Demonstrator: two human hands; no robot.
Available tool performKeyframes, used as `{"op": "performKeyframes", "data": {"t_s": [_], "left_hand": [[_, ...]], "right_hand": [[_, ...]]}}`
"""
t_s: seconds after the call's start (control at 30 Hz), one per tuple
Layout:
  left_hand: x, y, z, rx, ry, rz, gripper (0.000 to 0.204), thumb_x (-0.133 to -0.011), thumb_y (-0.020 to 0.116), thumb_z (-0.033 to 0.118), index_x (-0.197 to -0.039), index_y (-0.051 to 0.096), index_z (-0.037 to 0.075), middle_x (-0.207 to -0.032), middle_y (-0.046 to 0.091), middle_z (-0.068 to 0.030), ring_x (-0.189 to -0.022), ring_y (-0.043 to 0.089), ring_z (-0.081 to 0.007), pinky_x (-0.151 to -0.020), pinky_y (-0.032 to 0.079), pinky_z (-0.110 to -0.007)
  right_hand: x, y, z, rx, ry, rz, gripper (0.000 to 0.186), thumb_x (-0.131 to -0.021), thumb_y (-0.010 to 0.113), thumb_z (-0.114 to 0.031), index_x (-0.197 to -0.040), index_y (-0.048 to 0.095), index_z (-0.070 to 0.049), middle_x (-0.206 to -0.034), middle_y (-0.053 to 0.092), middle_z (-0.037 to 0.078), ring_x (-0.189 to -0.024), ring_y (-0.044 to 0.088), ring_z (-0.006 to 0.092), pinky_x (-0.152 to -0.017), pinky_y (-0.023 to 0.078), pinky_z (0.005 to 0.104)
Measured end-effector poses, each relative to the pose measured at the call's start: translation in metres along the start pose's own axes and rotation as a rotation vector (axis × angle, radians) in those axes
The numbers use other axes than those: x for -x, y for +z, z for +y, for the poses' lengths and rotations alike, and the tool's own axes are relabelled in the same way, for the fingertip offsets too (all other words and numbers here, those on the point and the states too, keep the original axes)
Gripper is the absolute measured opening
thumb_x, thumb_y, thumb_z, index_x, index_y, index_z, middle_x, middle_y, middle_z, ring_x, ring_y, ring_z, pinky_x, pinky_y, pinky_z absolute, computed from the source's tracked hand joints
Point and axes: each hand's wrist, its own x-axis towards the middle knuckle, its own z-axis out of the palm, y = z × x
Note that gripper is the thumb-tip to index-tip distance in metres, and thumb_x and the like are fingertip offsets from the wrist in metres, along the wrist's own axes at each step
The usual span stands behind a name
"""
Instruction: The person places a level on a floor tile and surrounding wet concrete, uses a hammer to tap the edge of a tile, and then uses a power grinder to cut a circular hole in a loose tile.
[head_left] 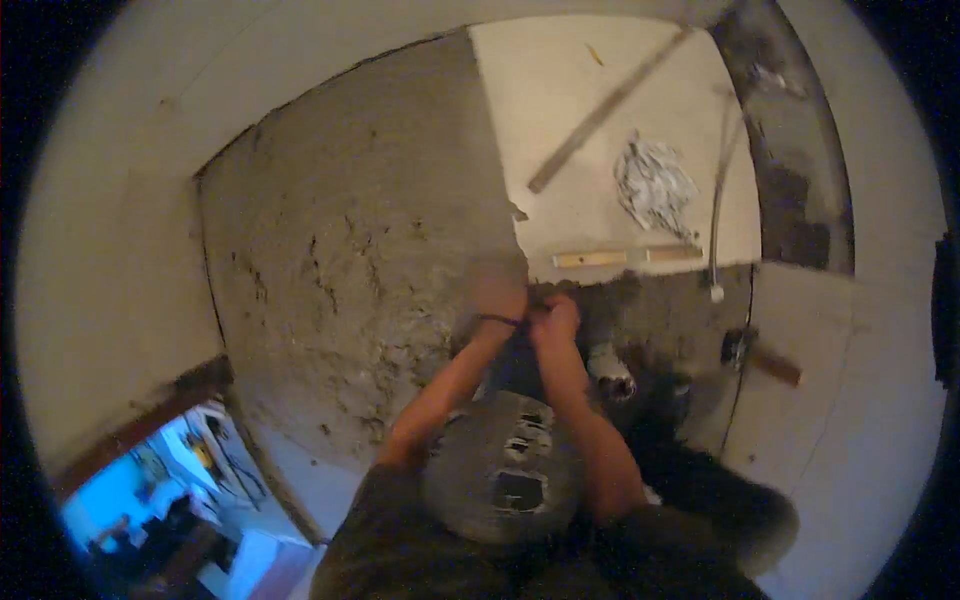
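Close together at the middle of the view, my two hands work low over the boundary between grey mortar and a pale bare surface. My left hand [500,290], with a dark band at the wrist, is smeared by motion, so its fingers cannot be read. Just right of it, my right hand [556,318] has curled fingers; what they hold, if anything, is hidden. Rough, pitted grey mortar [330,220] spreads to the left of my hands. A darker grey patch [670,310] lies to their right. Below, between my forearms, bulges a rounded grey thing [500,470] with ragged holes.
Beyond my hands, the pale surface [540,90] bears a long wooden strip [610,110], crumpled plastic [652,185] and two short wooden pieces [590,259]. A thin rod or cable [716,220] lies rightward. A pipe-like piece [612,375] and wooden-handled tool [772,363] are nearer.
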Motion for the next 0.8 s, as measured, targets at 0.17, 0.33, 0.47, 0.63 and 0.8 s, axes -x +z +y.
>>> {"op": "performKeyframes", "data": {"t_s": [0.17,0.33,0.47,0.63,0.8], "left_hand": [[-0.028,0.002,0.028,0.197,-0.195,0.018,0.032,-0.083,0.05,0.028,-0.1,0.062,0.005,-0.092,0.064,-0.0203,-0.082,0.062,-0.0382,-0.074,0.049,-0.049],[-0.064,0.0,0.021,0.433,-0.302,-0.2,0.031,-0.081,0.048,0.025,-0.094,0.066,0.003,-0.101,0.063,-0.0203,-0.091,0.061,-0.038,-0.08,0.048,-0.046],[-0.054,0.05,-0.03,0.571,-0.193,-0.146,0.03,-0.083,0.046,0.023,-0.092,0.066,0.003,-0.099,0.063,-0.0203,-0.091,0.062,-0.0379,-0.078,0.049,-0.046],[-0.029,0.014,0.004,0.58,-0.241,0.159,0.029,-0.085,0.045,0.02,-0.088,0.066,0.0,-0.099,0.063,-0.0215,-0.09,0.062,-0.0373,-0.077,0.049,-0.049],[-0.112,-0.058,0.004,0.313,-0.038,0.024,0.03,-0.083,0.046,0.023,-0.085,0.066,0.001,-0.098,0.063,-0.0235,-0.089,0.063,-0.0393,-0.081,0.05,-0.046]], "right_hand": [[-0.037,-0.026,-0.014,0.123,0.153,-0.436,0.025,-0.068,0.048,-0.008,-0.091,0.054,-0.002,-0.099,0.058,0.013,-0.092,0.058,0.031,-0.079,0.051,0.0439],[-0.089,-0.054,-0.03,0.176,0.113,-0.717,0.03,-0.065,0.045,-0.007,-0.094,0.052,-0.002,-0.098,0.057,0.016,-0.092,0.057,0.0337,-0.084,0.05,0.0461],[-0.043,-0.038,-0.022,0.399,0.102,-0.428,0.031,-0.069,0.044,-0.003,-0.099,0.053,-0.001,-0.103,0.058,0.016,-0.098,0.056,0.0322,-0.087,0.047,0.049],[-0.009,-0.037,-0.063,0.625,0.267,-0.399,0.031,-0.074,0.046,-0.006,-0.104,0.057,-0.005,-0.102,0.062,0.011,-0.094,0.06,0.0291,-0.081,0.051,0.0446],[-0.012,-0.057,-0.046,0.601,0.164,-0.591,0.039,-0.079,0.044,-0.006,-0.117,0.052,-0.006,-0.109,0.061,0.01,-0.101,0.059,0.0282,-0.083,0.051,0.0421]]}}
